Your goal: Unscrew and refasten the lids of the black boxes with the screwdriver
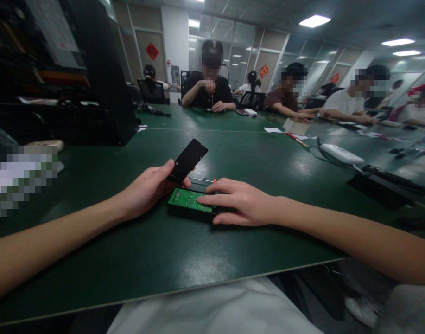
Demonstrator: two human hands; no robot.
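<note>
My left hand (152, 185) grips a flat black cover (189, 160) between thumb and fingers, tilted up above the table. Just below it, a black case (189, 213) lies on the table with a green circuit board (186, 198) showing in its open top. My right hand (245, 204) rests over the right end of this case, fingers apart, with a fingertip on or just over the board. Behind the case lies a screwdriver (202, 180) with a thin metal shaft and an orange part, partly hidden by my right hand.
The green table (146, 260) has its near edge at my lap. A white device with a cable (340, 154) and a black box (381, 188) lie to the right. A black shelf unit (108, 93) stands at left. Several people sit across the table; one (210, 88) holds a screwdriver.
</note>
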